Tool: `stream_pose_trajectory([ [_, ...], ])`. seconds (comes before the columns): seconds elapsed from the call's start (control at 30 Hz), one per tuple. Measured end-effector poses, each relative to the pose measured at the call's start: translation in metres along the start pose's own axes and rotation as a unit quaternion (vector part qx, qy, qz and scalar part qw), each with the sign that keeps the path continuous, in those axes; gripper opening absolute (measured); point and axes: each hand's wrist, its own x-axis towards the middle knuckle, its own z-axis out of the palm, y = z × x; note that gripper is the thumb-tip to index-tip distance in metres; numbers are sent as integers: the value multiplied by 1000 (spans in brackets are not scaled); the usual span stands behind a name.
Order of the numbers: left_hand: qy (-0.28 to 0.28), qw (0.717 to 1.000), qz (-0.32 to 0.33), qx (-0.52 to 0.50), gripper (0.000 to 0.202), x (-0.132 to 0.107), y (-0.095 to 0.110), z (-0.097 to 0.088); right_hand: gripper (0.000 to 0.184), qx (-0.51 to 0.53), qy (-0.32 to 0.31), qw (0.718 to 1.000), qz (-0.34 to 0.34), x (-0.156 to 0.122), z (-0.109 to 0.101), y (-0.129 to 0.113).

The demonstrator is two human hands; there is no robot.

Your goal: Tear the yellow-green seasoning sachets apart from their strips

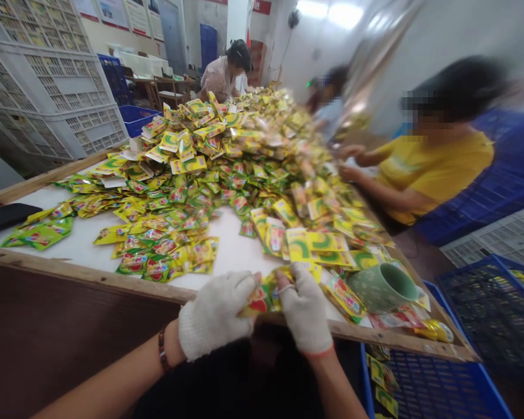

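Note:
Both my hands wear white knit gloves with bare fingertips and meet at the front edge of the table. My left hand [218,317] is closed on a small green and yellow printed packet [258,301] with red on it. My right hand [306,314] pinches the other side of the same bundle, where yellow shows; whether that is a second packet I cannot tell. Just beyond lie flat yellow cartons [299,244]. To the left are rows of green and yellow sachets [157,265]. A larger yellow-green pack [344,295] lies right of my right hand.
A big heap of yellow cartons [187,166] covers the table's middle. At right lies a green cup [384,288] on its side. A black phone [9,216] rests at left. Blue crates [441,378] stand below right, white crates [70,87] at left. Several co-workers sit around.

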Motion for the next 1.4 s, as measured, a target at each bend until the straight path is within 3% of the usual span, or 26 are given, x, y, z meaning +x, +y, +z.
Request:
stream_pose_trajectory([
  [0.07,27,999,-42,-4,43,-2,4,7,24,-52,59,997,-26,-6,9,0],
  [0.17,54,996,-73,3,46,-7,3,16,23,-78,67,993,-58,-15,16,3],
  [0.27,72,996,-45,34,51,-13,-2,16,19,-36,11,997,-71,-20,6,7],
  [0.4,70,994,39,68,54,-14,-1,10,19,-6,-73,995,-61,-23,-13,4],
  [0.53,54,993,79,68,51,-12,1,9,10,76,-134,988,-1,-27,-17,-2],
  [0.7,36,994,78,75,55,-14,-4,4,26,165,-167,965,116,-29,-23,-4],
  [0.77,45,993,72,81,56,-18,-4,2,34,188,-212,949,135,-32,-25,-2],
  [0.87,61,994,57,76,53,-24,1,5,47,257,-313,903,144,-41,-23,-1],
  [0.97,34,996,57,52,49,-30,8,11,38,269,-377,878,118,-46,-16,-2],
  [1.1,5,997,-19,-72,47,-36,15,6,20,202,-388,894,91,-43,-12,-3],
  [1.17,-48,972,-99,-208,39,-38,18,-1,23,161,-363,917,40,-42,-13,-3],
  [1.23,-89,909,-187,-361,32,-42,21,-4,21,141,-304,942,-12,-46,-11,-1],
  [1.3,-68,825,-262,-496,30,-49,24,0,7,152,-203,967,-17,-57,-6,2],
  [1.4,18,721,-327,-611,39,-67,31,17,26,231,-69,969,50,-83,9,8],
])
